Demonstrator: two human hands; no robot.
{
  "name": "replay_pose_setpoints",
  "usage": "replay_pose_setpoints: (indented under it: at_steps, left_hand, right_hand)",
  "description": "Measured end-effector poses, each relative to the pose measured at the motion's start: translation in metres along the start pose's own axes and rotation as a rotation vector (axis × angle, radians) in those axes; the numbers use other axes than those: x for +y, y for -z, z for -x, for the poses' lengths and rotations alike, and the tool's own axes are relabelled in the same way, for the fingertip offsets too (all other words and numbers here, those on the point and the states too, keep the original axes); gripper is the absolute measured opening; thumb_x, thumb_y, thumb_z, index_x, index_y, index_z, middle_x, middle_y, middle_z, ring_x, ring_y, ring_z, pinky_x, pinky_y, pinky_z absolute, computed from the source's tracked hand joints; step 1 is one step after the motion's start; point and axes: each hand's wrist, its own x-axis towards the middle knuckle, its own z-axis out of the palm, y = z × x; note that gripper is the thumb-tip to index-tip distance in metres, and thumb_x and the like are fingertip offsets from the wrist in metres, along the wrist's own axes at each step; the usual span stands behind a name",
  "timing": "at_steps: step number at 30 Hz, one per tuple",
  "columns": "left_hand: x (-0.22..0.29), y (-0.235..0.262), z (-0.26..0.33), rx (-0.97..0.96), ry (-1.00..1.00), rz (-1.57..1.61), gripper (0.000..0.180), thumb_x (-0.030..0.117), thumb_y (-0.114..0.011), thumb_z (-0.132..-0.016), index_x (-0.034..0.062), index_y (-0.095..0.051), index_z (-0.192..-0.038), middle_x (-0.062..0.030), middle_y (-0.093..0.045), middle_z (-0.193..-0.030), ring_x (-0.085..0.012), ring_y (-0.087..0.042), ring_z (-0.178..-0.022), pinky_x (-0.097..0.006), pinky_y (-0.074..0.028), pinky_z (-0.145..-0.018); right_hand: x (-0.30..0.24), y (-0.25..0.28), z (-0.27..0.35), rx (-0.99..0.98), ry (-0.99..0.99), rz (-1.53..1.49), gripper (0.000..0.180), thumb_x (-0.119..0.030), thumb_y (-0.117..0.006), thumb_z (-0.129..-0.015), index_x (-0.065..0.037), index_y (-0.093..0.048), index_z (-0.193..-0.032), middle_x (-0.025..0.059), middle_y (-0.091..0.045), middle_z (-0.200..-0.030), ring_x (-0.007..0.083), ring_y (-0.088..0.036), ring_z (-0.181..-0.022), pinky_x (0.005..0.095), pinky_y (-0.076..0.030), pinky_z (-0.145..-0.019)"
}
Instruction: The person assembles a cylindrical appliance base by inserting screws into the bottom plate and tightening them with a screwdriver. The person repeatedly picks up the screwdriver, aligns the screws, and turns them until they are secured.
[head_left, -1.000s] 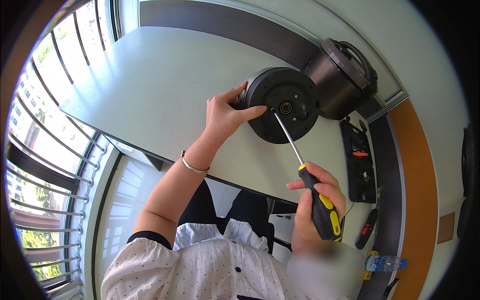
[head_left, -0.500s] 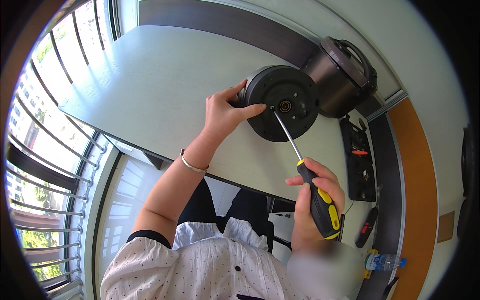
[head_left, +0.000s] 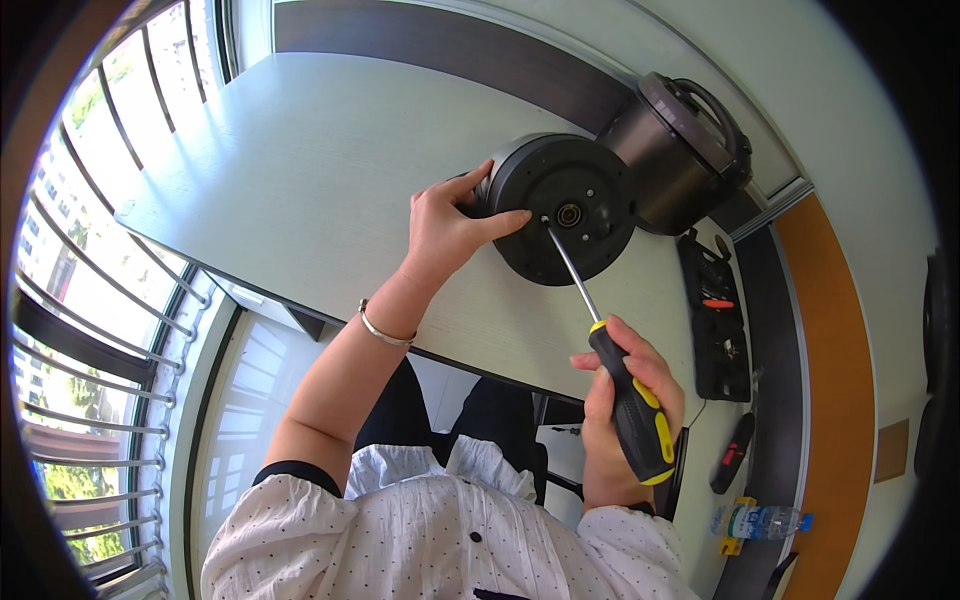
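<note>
A dark round appliance (head_left: 570, 170) lies on its side on the pale table (head_left: 300, 170), its black underside facing me. My left hand (head_left: 450, 228) grips its rim on the left, fingers spread over the base edge. My right hand (head_left: 625, 400) holds a screwdriver (head_left: 620, 385) with a black and yellow handle. The metal shaft reaches up and left, and its tip touches the underside just left of the central hub.
A dark pot-shaped cooker body (head_left: 680, 150) stands behind the appliance. At the right lie a black open tool case (head_left: 715, 320), a dark remote-like object (head_left: 733, 452) and a plastic bottle (head_left: 760, 520). Window bars (head_left: 90, 330) run along the left.
The screwdriver tip has shifted slightly left on the underside, from near the hub to a point beside it. My left hand stays on the rim.
</note>
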Motion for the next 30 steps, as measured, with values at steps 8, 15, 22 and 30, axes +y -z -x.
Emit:
replay_pose_setpoints:
  at_steps: [8,15,22,30]
  left_hand:
    - [0.0,-0.001,0.0,0.006,-0.006,0.023,0.076,0.032,-0.085,-0.059,-0.0039,-0.062,-0.122,-0.0059,-0.066,-0.069,-0.0102,-0.061,-0.061,-0.024,-0.049,-0.063]
    - [0.001,0.0,0.001,0.007,0.004,0.02,0.076,0.031,-0.085,-0.059,-0.0049,-0.062,-0.122,-0.0058,-0.066,-0.069,-0.0101,-0.06,-0.06,-0.024,-0.049,-0.063]
    - [-0.001,-0.001,-0.001,-0.003,0.005,0.025,0.075,0.03,-0.086,-0.06,-0.0043,-0.062,-0.122,-0.005,-0.066,-0.069,-0.0095,-0.06,-0.061,-0.024,-0.049,-0.064]
    - [0.001,0.001,0.0,0.015,0.028,0.025,0.077,0.031,-0.086,-0.058,-0.0029,-0.062,-0.123,-0.0046,-0.065,-0.069,-0.0093,-0.059,-0.062,-0.024,-0.048,-0.064]
  right_hand:
    - [0.0,0.002,-0.004,0.002,-0.05,-0.124,0.044,0.011,-0.066,-0.081,-0.006,-0.045,-0.115,0.0267,-0.055,-0.124,0.0257,-0.07,-0.082,0.0355,-0.06,-0.076]
    - [-0.007,0.004,-0.023,0.117,-0.229,-0.258,0.041,0.013,-0.066,-0.08,-0.004,-0.043,-0.11,0.0274,-0.058,-0.117,0.0211,-0.068,-0.079,0.0329,-0.06,-0.072]
    - [-0.019,-0.001,-0.07,0.145,-0.39,-0.209,0.033,0.006,-0.074,-0.078,0.002,-0.056,-0.105,0.0168,-0.067,-0.104,0.0118,-0.065,-0.075,0.0235,-0.055,-0.067]
    - [0.007,-0.002,-0.051,-0.169,-0.391,-0.061,0.009,0.001,-0.07,-0.083,0.003,-0.064,-0.089,0.015,-0.069,-0.104,0.0141,-0.066,-0.078,0.0245,-0.052,-0.072]
